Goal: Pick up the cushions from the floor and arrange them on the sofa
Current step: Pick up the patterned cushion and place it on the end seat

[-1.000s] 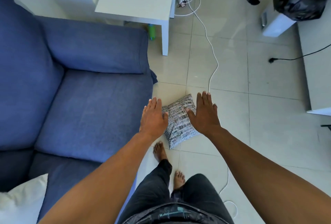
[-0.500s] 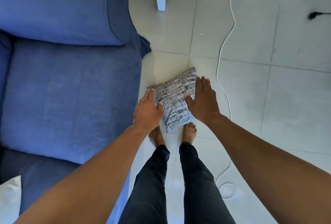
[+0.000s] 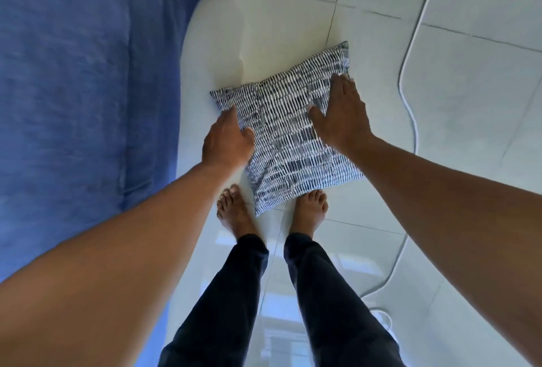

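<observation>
Since a second ago, both hands have come down from above onto the patterned cushion (image 3: 289,139), which lies on the floor (image 3: 469,102) beside the sofa (image 3: 88,87). Left hand (image 3: 227,139) and right hand (image 3: 341,118) press its opposite edges, fingers spread; grip not closed. Lift appears imminent.

a square cushion (image 3: 286,143), covered in white fabric printed with rows of short dark blue-black dashes, is seen lying on the pale tiled floor (image 3: 469,87) just beside the front of the blue sofa (image 3: 82,79), turned so that one corner points toward the bare feet. its left edge is touched by the left hand (image 3: 227,140) and its right edge by the right hand (image 3: 341,115), both pressed flat against the cover with fingers extended. the sofa is covered in plain blue woven fabric and fills the left side of the view.
</observation>
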Demonstrator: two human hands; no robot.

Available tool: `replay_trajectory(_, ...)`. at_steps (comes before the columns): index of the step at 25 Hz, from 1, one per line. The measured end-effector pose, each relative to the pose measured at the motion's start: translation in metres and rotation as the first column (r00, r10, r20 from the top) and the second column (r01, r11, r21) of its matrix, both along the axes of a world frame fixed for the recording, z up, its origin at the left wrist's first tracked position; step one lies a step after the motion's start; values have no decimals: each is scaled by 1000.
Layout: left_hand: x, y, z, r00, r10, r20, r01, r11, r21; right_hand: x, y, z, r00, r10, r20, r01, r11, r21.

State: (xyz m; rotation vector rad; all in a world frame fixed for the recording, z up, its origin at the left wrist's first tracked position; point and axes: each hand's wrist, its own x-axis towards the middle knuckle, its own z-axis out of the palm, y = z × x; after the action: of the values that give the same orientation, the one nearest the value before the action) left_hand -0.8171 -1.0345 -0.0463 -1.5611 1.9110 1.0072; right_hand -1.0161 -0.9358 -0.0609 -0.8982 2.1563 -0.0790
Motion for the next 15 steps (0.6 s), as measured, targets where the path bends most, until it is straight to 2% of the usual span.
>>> replay_trajectory(2, -3, -2, -42, 995, 92, 25, -93, 995, 40, -10, 2, -49, 996, -83, 11, 83, 996, 16)
replay_trajectory(3, -6, -5, -60, 979, 201, 45, -203, 977, 61, -17, 0, -68, 985, -171, 19, 170, 985, 7)
replay_trajectory(4, -8, -9, -78, 926, 368, 80, -376, 920, 113, -24, -1, -86, 960, -280, 26, 280, 960, -7)
replay_trajectory(5, -11, -12, -91, 819, 564, 105, -573, 797, 190, -30, -3, -98, 917, -396, 41, 397, 918, -9)
replay_trajectory(6, -13, -14, -102, 681, 721, 124, -721, 632, 285, -36, -5, -108, 862, -502, 70, 502, 865, 8)
replay_trajectory(7, -11, -13, -116, 570, 810, 136, -788, 494, 367, -41, -5, -120, 799, -589, 119, 588, 808, 44)
replay_trajectory(8, -9, -9, -127, 517, 846, 129, -802, 426, 418, -44, -5, -125, 735, -652, 186, 646, 757, 101)
replay_trajectory(9, -6, -5, -136, 491, 865, 108, -802, 400, 443, -44, -4, -125, 667, -697, 263, 685, 713, 149)
replay_trajectory(11, -8, 1, -127, 476, 877, 71, -811, 406, 421, -41, 2, -113, 579, -738, 348, 740, 654, 156)
replay_trajectory(15, -23, 11, -58, 430, 901, -60, -808, 414, 419, -35, 21, -50, 490, -720, 491, 829, 560, -6)
